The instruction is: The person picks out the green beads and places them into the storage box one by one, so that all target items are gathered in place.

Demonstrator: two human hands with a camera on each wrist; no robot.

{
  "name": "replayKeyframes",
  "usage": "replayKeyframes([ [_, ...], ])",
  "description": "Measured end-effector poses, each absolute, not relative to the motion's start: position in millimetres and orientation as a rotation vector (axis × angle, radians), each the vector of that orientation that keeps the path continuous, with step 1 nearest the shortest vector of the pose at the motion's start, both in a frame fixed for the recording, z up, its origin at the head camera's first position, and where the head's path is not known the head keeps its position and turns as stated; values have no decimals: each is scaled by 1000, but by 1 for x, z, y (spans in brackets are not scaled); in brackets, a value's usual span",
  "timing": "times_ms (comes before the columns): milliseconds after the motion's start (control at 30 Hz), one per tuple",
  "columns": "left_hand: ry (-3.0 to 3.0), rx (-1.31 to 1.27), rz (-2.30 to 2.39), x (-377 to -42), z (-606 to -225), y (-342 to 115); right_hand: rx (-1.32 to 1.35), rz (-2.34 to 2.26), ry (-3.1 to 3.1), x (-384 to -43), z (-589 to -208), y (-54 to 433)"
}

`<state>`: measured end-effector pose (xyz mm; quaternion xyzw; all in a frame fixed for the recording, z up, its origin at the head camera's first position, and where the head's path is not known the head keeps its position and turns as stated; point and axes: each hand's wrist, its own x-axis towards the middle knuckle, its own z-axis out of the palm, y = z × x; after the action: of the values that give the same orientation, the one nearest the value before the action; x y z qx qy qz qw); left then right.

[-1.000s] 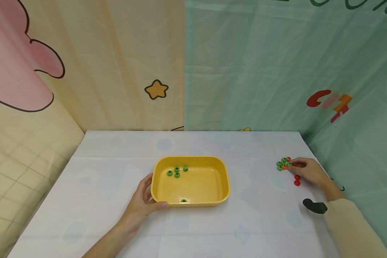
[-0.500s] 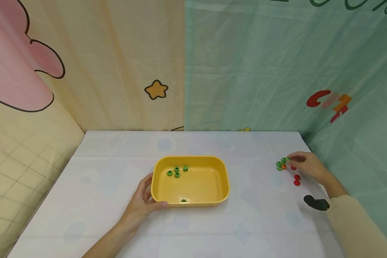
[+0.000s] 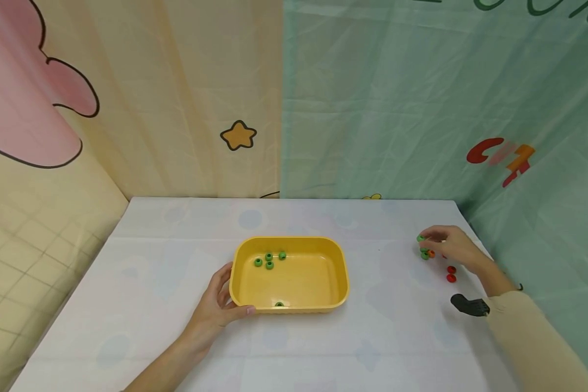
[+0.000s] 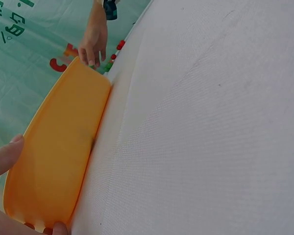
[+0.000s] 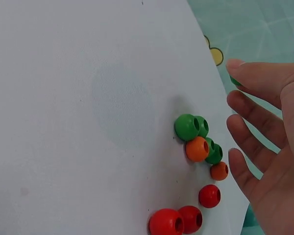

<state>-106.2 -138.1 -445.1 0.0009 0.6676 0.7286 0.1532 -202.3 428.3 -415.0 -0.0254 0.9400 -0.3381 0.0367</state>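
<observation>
My left hand (image 3: 214,307) grips the left end of a shallow yellow tray (image 3: 313,311), thumb over the front rim and fingers along the side. Several green beads (image 3: 269,265) lie inside, mostly toward the back left. Over at the right, my right hand (image 3: 453,245) pinches a green bead (image 5: 235,82) between thumb and index finger, raised off the table; the other fingers are spread. Below it sit more green beads (image 5: 187,128), orange beads (image 5: 197,149) and red beads (image 5: 166,223). In the head view the hand hides part of this group.
A white patterned cloth covers the table (image 3: 372,348). Printed curtains (image 3: 362,109) stand along its back and right edges. A black curved piece (image 3: 470,305) sticks out at the right sleeve's cuff (image 3: 502,305).
The right hand has moved left and up over the bead group, now with a green bead pinched at its fingertips. My left hand and the tray have stayed put.
</observation>
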Motion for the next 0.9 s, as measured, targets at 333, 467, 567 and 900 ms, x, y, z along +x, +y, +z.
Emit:
replayKeyframes([
  [333,1924,2,2082,-106,-445,-138,-178,-1003,2870,-213,-411,409],
  [467,1923,2,2082,-105,-445,-138,-211,-1014,2850,-216,-409,400],
  [567,1924,5,2083,-105,-445,-138,-226,-1021,2829,-218,-408,392],
  [900,1921,26,2087,-106,-447,-138,-293,-1042,2758,-227,-405,367],
])
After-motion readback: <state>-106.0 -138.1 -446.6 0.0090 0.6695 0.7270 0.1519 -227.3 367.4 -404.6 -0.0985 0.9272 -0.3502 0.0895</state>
